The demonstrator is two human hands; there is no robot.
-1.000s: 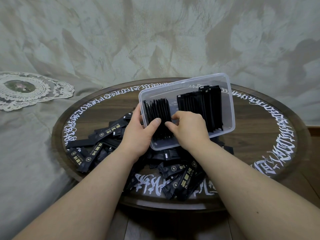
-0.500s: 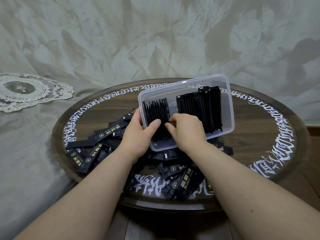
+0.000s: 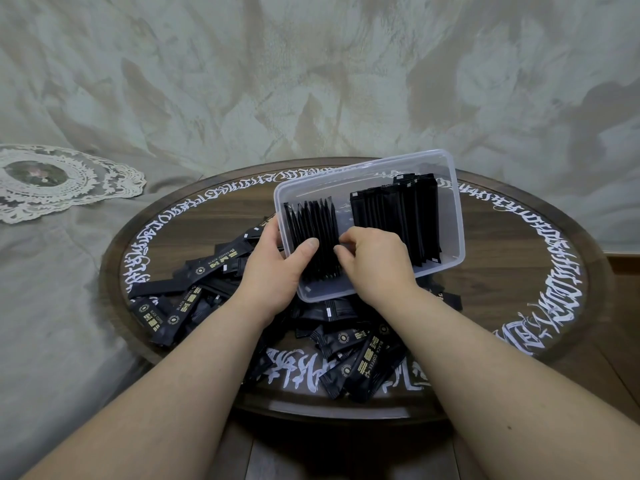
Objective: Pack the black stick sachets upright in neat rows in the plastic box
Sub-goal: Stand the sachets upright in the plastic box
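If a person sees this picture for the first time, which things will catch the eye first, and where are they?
The clear plastic box at the centre, tilted on a heap of loose black stick sachets, holds two rows of upright black sachets. The left hand grips the box's left wall, thumb inside on the left row; the right hand fingers that row. All rests on a round dark wooden table with white calligraphy.

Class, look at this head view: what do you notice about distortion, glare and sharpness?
Head view: wide-angle lens bows the round table rim; soft, even light; faint sheen on its near glass edge; plastic box, packed sachets and both hands look sharp.
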